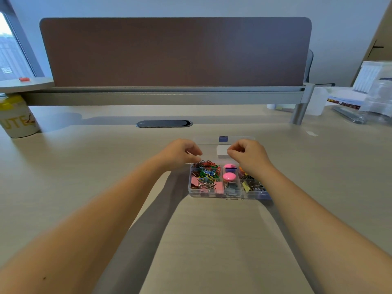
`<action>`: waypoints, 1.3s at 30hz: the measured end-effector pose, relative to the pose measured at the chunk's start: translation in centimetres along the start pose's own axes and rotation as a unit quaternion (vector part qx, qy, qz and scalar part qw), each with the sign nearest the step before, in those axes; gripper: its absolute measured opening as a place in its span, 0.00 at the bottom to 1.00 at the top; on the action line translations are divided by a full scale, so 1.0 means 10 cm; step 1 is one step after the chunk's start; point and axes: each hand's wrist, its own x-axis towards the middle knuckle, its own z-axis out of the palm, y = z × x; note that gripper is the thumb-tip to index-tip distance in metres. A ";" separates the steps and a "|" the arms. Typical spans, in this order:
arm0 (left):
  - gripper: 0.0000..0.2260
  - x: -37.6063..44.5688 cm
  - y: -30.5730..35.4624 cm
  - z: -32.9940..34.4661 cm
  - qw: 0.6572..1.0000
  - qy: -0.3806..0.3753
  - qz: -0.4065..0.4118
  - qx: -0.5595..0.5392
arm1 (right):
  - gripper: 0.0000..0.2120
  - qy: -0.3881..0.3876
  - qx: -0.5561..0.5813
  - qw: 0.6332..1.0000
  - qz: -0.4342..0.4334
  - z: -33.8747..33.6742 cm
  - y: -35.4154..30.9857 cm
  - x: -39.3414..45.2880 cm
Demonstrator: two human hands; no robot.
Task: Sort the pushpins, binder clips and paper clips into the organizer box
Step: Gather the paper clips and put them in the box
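A clear organizer box (pixel 214 194) lies on the desk in front of me. Its left compartment holds coloured paper clips (pixel 206 169) with pink binder clips (pixel 218 187) in front. The middle compartment has pink round pushpins (pixel 228 176), and the right one has more binder clips (pixel 253 185). The transparent lid (pixel 212 143), with a blue latch and a white label, stands open behind the box. My left hand (pixel 180 153) has its fingers curled at the lid's left edge. My right hand (pixel 248 155) pinches the lid near the white label and hides part of the right compartment.
A white and yellow cup (pixel 17 117) stands at the far left of the desk (pixel 84 166). A brown divider panel (pixel 174 52) runs along the back, with a cable slot (pixel 164 123) below it. Clear containers and papers (pixel 360 102) sit at the far right.
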 end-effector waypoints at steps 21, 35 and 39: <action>0.15 -0.41 0.03 -0.02 0.993 -0.050 0.003 0.105 | 0.07 -0.017 0.021 1.000 -0.010 0.01 -0.13 -0.33; 0.14 -0.36 0.29 -0.14 0.999 0.031 0.012 0.003 | 0.09 -0.058 0.059 0.997 -0.011 0.07 -0.26 -0.33; 0.18 -0.35 0.34 -0.04 0.999 0.023 0.026 0.002 | 0.14 -0.077 0.152 0.984 0.043 0.08 -0.28 -0.30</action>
